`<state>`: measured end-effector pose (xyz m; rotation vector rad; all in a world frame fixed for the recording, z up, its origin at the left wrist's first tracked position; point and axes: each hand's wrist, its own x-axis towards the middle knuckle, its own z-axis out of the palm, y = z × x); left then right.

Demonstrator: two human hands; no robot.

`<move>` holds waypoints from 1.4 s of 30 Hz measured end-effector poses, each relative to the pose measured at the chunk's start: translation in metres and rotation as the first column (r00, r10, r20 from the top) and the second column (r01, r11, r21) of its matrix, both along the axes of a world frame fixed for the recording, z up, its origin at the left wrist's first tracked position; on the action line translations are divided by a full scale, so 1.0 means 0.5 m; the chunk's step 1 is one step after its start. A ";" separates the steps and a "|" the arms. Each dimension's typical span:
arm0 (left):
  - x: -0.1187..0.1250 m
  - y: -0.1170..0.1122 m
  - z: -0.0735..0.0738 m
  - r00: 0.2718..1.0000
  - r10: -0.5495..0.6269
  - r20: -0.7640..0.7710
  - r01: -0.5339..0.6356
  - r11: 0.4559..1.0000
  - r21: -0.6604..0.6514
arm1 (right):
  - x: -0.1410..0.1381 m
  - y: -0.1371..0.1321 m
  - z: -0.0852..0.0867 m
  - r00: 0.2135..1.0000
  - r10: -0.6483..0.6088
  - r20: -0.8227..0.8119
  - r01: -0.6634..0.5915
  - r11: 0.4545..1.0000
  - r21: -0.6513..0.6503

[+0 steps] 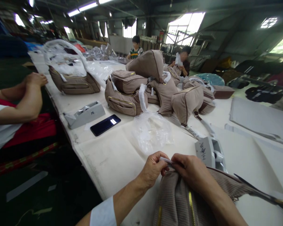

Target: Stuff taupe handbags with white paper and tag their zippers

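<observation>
A taupe corduroy bag (169, 194) with gold zippers lies in front of me at the table's near edge. Above its top edge, my left hand (152, 169) pinches one end of a thin white strip (165, 160). My right hand (190, 169) is closed at the strip's other end, against the bag's top; its fingertips are partly hidden. Just beyond the right hand stands a grey tape dispenser (205, 152) with handwriting on its side. Dark scissors (257, 188) lie to the right, beside the bag.
Several taupe bags (143, 91) are piled mid-table, with crumpled clear plastic (152, 131) before them. A black phone (105, 125) lies near a second tape dispenser (88, 114). A co-worker's arms (30, 97) are at the left edge; two people sit at the far side.
</observation>
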<state>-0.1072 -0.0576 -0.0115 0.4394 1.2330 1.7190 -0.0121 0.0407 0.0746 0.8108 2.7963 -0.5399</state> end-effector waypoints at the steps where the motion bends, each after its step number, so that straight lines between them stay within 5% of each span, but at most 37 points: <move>1: 0.003 0.000 0.000 1.000 0.004 0.013 -0.004 1.000 -0.001 | 0.003 -0.003 0.002 1.000 0.005 0.028 -0.006 1.000 0.030; 8: 0.016 -0.011 -0.004 1.000 -0.022 -0.012 0.022 1.000 0.010 | 0.027 -0.012 0.026 0.988 0.148 0.046 -0.146 0.988 -0.055; 15: 0.008 -0.024 -0.006 0.986 -0.050 -0.161 0.056 0.998 0.036 | 0.014 0.026 0.017 0.997 0.080 -0.023 -0.082 0.979 -0.188; 22: -0.010 -0.031 -0.007 0.956 -0.081 -0.280 0.098 0.994 0.046 | -0.005 0.023 0.016 0.971 0.232 0.058 -0.227 0.971 -0.077; 26: -0.041 -0.040 0.012 0.957 -0.213 -0.199 0.223 0.974 0.032 | -0.014 0.007 0.017 0.946 0.272 0.178 -0.281 0.959 0.029; 34: -0.082 -0.018 0.038 0.819 -0.526 -0.227 0.456 0.839 -0.299 | -0.034 -0.019 0.035 0.927 0.253 0.276 -0.277 0.960 0.051; 42: -0.070 -0.021 0.032 0.735 -0.537 -0.415 0.411 0.838 -0.358 | -0.035 -0.010 0.035 0.945 0.223 0.239 -0.233 0.972 0.014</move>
